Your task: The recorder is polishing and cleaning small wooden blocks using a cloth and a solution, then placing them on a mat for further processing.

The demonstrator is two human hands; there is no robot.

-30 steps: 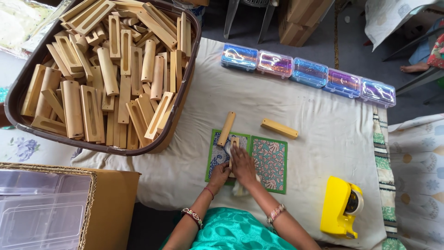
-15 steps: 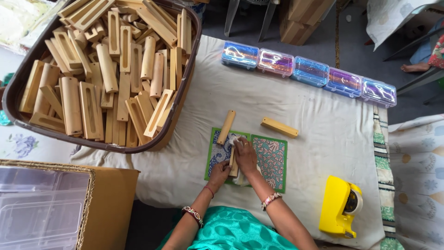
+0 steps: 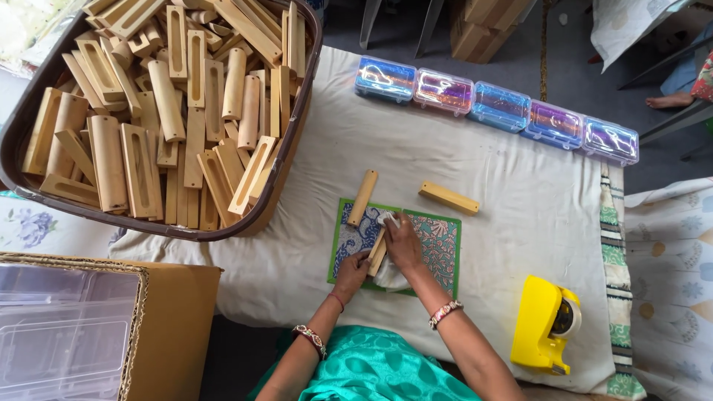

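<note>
On the green patterned mat (image 3: pixel 438 249), the left hand (image 3: pixel 352 269) curls its fingers around the near end of a small bamboo piece (image 3: pixel 378 252), while the right hand (image 3: pixel 403 243) presses a white cloth (image 3: pixel 389 275) against the same piece, fingers closed over it. Another bamboo piece (image 3: pixel 362 197) lies across the mat's far edge; a yellow block (image 3: pixel 448 198) sits just beyond the mat, and a yellow tape dispenser (image 3: pixel 544 324) stands to its right.

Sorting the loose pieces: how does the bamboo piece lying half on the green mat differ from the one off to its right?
The bamboo piece on the mat's edge lies steeply tilted, lower end on the patterned green mat, upper end on the white cloth. The yellower block lies nearly sideways, wholly off the mat, and looks more squared. Both are short, loose and untouched by either hand.
</note>
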